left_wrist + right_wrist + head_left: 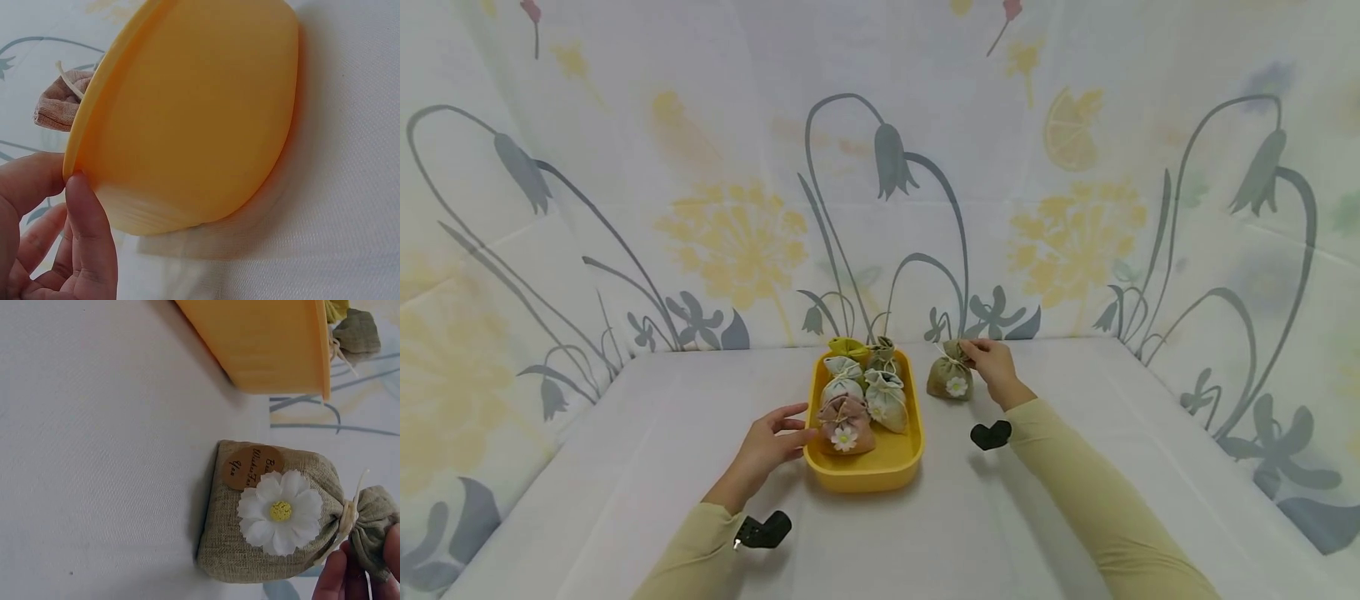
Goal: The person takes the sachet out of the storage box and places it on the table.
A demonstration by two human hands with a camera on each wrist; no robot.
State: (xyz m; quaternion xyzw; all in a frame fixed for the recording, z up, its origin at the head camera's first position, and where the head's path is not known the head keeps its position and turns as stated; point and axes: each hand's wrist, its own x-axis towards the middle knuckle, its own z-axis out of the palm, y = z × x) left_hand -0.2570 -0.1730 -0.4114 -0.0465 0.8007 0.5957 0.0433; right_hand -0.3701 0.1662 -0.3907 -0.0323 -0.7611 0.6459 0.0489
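The left hand (767, 443) pinches the left rim of the yellow tray (865, 481), which holds cloth bags (862, 433). Beyond, right of the tray, the right hand (996, 372) pinches the neck of a brown bag (943, 377); likely soft and light, it is best held there, clear of the flower (281, 511).

1. On the brown label (245, 467) of the olive pouch (228, 519), you can read "Wishes Fo" and "You" in dark script, turned sideways in your right wrist view.
2. You also see a line starting "Be"; the white flower (281, 511) overlaps the label.
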